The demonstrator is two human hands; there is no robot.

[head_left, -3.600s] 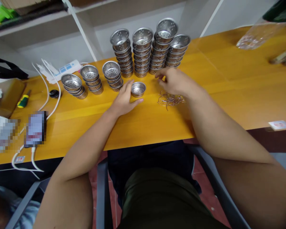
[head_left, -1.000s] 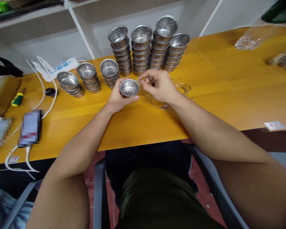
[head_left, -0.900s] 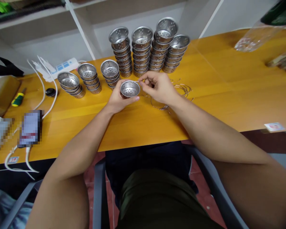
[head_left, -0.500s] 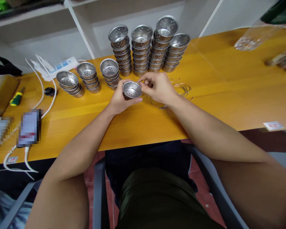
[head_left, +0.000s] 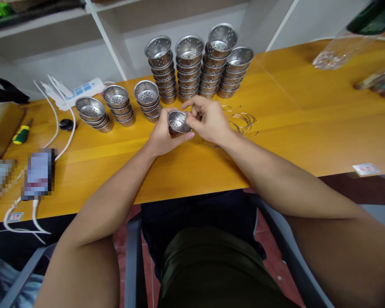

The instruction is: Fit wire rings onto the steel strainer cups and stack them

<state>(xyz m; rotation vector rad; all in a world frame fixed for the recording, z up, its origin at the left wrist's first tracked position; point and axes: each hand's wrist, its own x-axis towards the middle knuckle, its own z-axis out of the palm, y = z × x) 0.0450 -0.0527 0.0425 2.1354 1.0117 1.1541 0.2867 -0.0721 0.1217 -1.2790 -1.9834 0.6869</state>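
A small perforated metal cup [head_left: 177, 121] is in my left hand [head_left: 162, 133], its mouth tipped up toward me. The fingers wrap its left side and the thumb lies along the front. My right hand [head_left: 208, 119] is at the cup's right rim, thumb and index finger bent together there; what they pinch, if anything, is too small to make out. Thin wire rings [head_left: 244, 122] lie loose on the table just right of that hand, partly hidden by it. Behind my hands stand tall stacks of the same cups [head_left: 188, 70].
Shorter cup stacks [head_left: 117, 105] stand to the left. Farther left are a power strip [head_left: 83, 92], a black cap [head_left: 66, 124], a screwdriver [head_left: 22, 133] and a phone [head_left: 38, 173] on a white cable. A clear plastic bottle [head_left: 332, 53] lies at the back right of the yellow table [head_left: 295, 132].
My right hand has shifted slightly left, its thumb now over the cup's right rim. The cup has turned a little and moved slightly right in my left hand.
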